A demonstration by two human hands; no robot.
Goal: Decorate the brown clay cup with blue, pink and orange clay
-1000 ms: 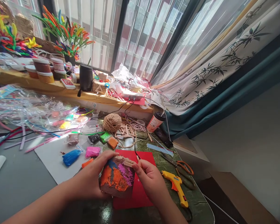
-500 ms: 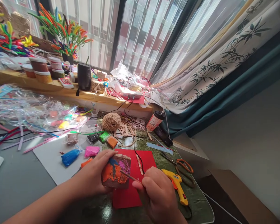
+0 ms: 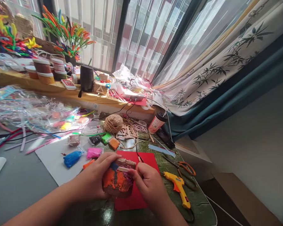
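My left hand (image 3: 97, 174) is wrapped around a small brown block-like piece (image 3: 118, 182), with its thumb along the upper edge. Orange, blue and purple clay is smeared over the face turned towards me. My right hand (image 3: 149, 183) pinches a flat wooden craft stick (image 3: 123, 169), whose tip lies against the piece near the purple patch and rough top rim. Below both hands a red sheet (image 3: 147, 158) rests on the table. Packets of blue clay (image 3: 72, 159), pink clay (image 3: 93, 153) and orange clay (image 3: 113, 143) lie just beyond my left hand.
To the right are a yellow glue gun (image 3: 178, 185) and orange-handled scissors (image 3: 186, 168). Behind stand a twine ball (image 3: 113, 123) and a paper cup (image 3: 157, 121). Cables cross the table, and plastic bags (image 3: 33, 110) crowd the left. A cluttered sill (image 3: 21, 77) runs under the window.
The brown piece has tipped, showing more of its top rim. My right hand has moved up and left, and the stick now lies nearly level across the upper part.
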